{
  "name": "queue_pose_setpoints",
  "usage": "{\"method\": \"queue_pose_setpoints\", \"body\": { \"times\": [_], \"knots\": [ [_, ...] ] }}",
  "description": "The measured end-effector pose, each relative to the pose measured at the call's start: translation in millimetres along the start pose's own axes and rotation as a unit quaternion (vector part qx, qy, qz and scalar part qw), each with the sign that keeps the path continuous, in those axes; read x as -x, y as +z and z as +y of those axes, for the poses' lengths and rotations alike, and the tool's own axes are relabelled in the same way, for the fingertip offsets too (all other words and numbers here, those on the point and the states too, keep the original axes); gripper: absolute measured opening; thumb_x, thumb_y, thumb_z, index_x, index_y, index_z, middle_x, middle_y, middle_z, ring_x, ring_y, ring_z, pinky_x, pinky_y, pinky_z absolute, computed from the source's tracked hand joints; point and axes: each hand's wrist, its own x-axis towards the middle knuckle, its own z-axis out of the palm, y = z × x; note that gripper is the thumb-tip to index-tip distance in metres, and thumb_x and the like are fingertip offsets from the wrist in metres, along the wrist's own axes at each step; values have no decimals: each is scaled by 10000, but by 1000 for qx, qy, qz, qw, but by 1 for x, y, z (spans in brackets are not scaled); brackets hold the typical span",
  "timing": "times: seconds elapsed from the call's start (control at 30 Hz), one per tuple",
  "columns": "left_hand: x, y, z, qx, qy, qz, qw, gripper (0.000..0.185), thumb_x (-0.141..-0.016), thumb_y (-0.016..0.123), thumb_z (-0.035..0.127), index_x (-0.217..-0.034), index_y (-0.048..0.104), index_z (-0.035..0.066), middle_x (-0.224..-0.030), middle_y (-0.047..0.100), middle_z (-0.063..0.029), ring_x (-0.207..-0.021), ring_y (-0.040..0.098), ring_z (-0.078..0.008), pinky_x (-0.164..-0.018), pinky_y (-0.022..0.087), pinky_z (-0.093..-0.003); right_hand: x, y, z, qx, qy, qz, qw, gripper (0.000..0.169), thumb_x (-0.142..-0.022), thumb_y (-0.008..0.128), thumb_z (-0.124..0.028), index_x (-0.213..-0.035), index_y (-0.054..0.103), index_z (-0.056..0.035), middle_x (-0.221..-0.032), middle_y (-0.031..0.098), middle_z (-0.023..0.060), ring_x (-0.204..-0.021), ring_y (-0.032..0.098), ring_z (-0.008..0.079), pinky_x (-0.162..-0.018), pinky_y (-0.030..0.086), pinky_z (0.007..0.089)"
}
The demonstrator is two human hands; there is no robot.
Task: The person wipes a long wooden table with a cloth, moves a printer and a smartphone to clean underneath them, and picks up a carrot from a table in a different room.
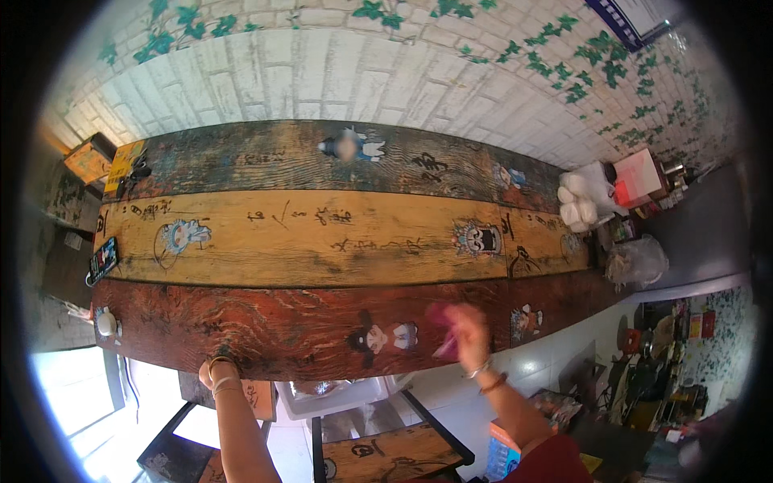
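Note:
My right hand (470, 338), blurred, holds a pink-purple cloth (445, 329) over the red front plank of a long painted wooden table (272, 314). A bracelet and a reddish-brown band circle that wrist. At the table's near edge, left of the middle, is my left hand (218, 369), with a gold-coloured bangle and a pale band on its wrist. Its fingers are partly hidden, and whether they grip the edge I cannot tell. Between the two hands, a painted cartoon figure (386, 338) decorates the red plank.
A phone (104, 261) and a small white round object (107, 323) lie at the left end. White rounded items in plastic (577, 202) and a clear bag (637, 259) sit at the right end. Below the near edge are a white plastic bin (338, 401) and a wooden stool (386, 450).

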Motion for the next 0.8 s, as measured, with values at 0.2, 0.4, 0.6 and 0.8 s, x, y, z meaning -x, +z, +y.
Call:
{"method": "queue_pose_setpoints", "body": {
  "times": [0.2, 0.4, 0.6, 0.8],
  "knots": [
    [-17, 16, -2, -77, 103, 60, 990, 331, -963, 406, 297, -1149, 621, 129, -1137, 611, 2, -981, 596, -154, -771, 498, -283, -123, -133, 125, 390, -14, 264, 882, 427, -838, 499, 103, -1193, 622, -99, -1232, 548, 130, -1020, 530, 297, -876, 454, 441],
    [-34, 14, -6, -69, 139, 84, 984, 309, -950, 433, 307, -1099, 622, 114, -1058, 612, -11, -899, 585, -160, -717, 487, -284, -125, 15, 56, 370, -127, 203, 898, 260, -942, 451, -180, -1094, 626, -63, -1219, 566, 105, -1111, 497, 281, -958, 351, 477],
    [-58, 14, -5, -4, 222, 48, 974, 294, -938, 460, 317, -1048, 623, 100, -979, 613, -25, -817, 575, -167, -663, 476, -285, 35, 200, -33, 116, -117, -104, 981, 184, -878, 572, -149, -1024, 674, -103, -1052, 643, 71, -912, 536, 239, -788, 441, 323],
    [-117, 49, -73, 464, 311, -306, 771, 288, -925, 487, 327, -998, 625, 85, -900, 614, -38, -736, 565, -173, -609, 465, -286, 103, 178, -53, -158, -75, -197, 965, 373, -839, 558, 57, -1134, 677, -138, -1218, 592, 38, -1009, 500, 210, -901, 426, 343]
  ]
}}
